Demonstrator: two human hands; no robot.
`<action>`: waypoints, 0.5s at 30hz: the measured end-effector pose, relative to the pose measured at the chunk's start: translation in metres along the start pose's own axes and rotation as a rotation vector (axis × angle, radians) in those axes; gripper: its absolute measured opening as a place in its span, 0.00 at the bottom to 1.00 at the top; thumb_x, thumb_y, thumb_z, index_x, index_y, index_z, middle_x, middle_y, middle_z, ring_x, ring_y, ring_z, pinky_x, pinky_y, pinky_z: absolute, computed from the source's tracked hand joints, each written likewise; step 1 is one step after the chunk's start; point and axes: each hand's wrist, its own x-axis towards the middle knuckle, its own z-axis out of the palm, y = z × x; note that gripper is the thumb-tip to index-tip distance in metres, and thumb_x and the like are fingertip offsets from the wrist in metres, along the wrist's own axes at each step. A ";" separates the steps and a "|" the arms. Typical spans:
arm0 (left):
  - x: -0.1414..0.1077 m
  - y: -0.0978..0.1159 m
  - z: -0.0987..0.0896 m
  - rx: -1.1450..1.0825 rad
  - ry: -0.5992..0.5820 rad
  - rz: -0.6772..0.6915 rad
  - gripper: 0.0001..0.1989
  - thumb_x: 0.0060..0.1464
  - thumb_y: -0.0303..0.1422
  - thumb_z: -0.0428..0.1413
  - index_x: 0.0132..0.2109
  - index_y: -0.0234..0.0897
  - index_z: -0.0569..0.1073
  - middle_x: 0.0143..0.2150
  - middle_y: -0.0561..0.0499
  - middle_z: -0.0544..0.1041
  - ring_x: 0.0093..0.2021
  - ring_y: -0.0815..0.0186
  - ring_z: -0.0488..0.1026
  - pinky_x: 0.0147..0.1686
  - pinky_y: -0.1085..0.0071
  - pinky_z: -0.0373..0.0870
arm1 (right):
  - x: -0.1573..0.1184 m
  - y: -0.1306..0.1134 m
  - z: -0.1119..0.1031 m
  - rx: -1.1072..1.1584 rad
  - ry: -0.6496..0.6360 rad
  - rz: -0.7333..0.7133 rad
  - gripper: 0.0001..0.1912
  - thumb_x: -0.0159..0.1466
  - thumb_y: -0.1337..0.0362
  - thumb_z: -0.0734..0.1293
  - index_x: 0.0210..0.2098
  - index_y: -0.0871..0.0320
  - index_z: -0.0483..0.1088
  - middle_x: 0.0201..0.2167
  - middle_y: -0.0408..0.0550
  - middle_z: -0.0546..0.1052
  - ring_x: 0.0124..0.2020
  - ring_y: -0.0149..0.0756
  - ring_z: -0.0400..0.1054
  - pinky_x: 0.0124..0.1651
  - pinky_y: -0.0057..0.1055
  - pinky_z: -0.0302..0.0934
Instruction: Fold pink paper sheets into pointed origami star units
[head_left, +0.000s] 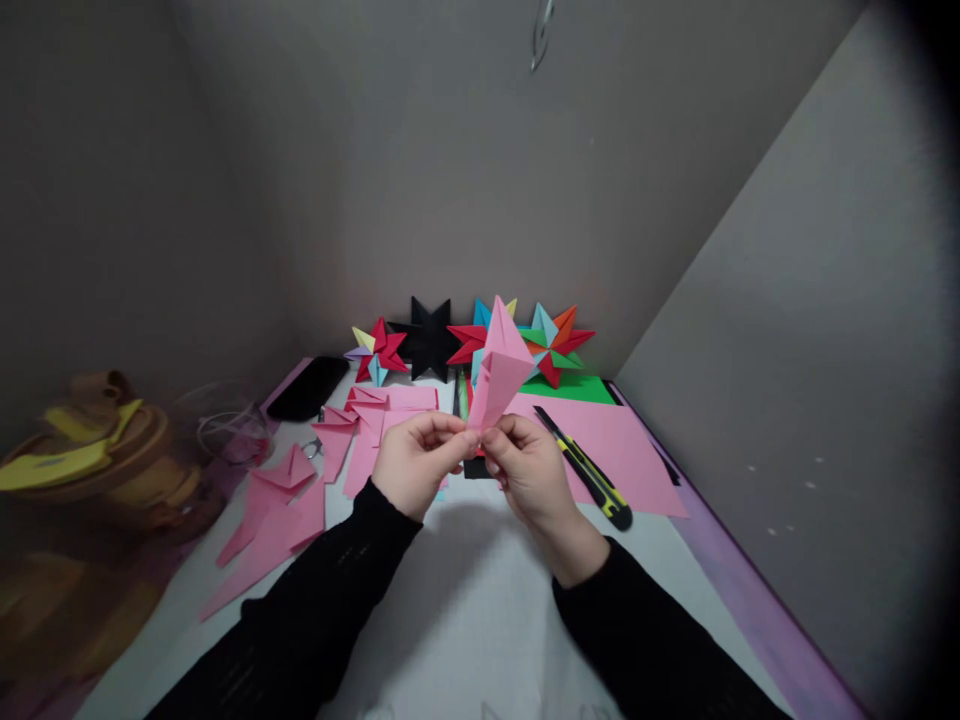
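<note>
A folded pink paper piece (504,365) is held upright above the table, its wide pointed end up and its narrow end down. My left hand (420,460) pinches the narrow end from the left, fingers closed. From the right, my right hand (529,470) grips the same lower tip between thumb and fingers. Several folded pink pieces (289,480) lie on the left of the table, some overlapping. Pink sheets (630,450) are spread on the right, with a yellow-and-black utility knife (589,470) on them.
Multicoloured paper stars (551,345) and a black star (430,338) lean along the back wall. A black phone (309,388) lies at the back left. Brown containers with yellow paper (71,465) stand at the far left. Green paper (577,388) lies behind the pink sheets.
</note>
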 end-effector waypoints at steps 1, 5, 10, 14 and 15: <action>0.000 0.000 0.001 -0.001 -0.002 0.005 0.11 0.41 0.34 0.64 0.30 0.33 0.72 0.22 0.52 0.75 0.23 0.70 0.71 0.22 0.76 0.67 | 0.000 0.001 0.000 -0.010 -0.001 -0.008 0.15 0.56 0.56 0.71 0.23 0.58 0.64 0.12 0.35 0.63 0.13 0.23 0.52 0.16 0.22 0.45; -0.001 -0.001 0.003 -0.021 -0.016 0.008 0.11 0.42 0.34 0.64 0.30 0.32 0.71 0.23 0.53 0.75 0.24 0.71 0.71 0.23 0.76 0.68 | -0.005 0.001 0.004 -0.102 -0.010 -0.051 0.15 0.61 0.55 0.67 0.25 0.57 0.60 0.14 0.34 0.62 0.15 0.24 0.52 0.19 0.23 0.46; 0.001 -0.002 0.003 -0.044 -0.059 0.055 0.10 0.42 0.31 0.63 0.32 0.32 0.71 0.25 0.54 0.74 0.25 0.72 0.70 0.25 0.76 0.68 | -0.008 -0.007 0.005 -0.318 -0.043 -0.110 0.14 0.65 0.58 0.61 0.26 0.56 0.57 0.17 0.35 0.60 0.19 0.26 0.53 0.23 0.25 0.49; 0.003 -0.005 0.002 -0.119 -0.085 0.103 0.15 0.41 0.29 0.65 0.38 0.32 0.72 0.32 0.52 0.76 0.33 0.70 0.71 0.33 0.75 0.69 | -0.006 -0.011 0.005 -0.455 -0.084 -0.163 0.11 0.64 0.61 0.60 0.25 0.56 0.58 0.19 0.36 0.59 0.21 0.28 0.53 0.24 0.26 0.49; 0.004 -0.006 0.002 -0.153 -0.076 0.100 0.16 0.40 0.29 0.65 0.38 0.32 0.72 0.32 0.52 0.76 0.32 0.70 0.72 0.32 0.75 0.69 | -0.006 -0.011 0.005 -0.493 -0.092 -0.171 0.11 0.63 0.62 0.60 0.25 0.56 0.58 0.20 0.37 0.60 0.22 0.28 0.54 0.25 0.26 0.50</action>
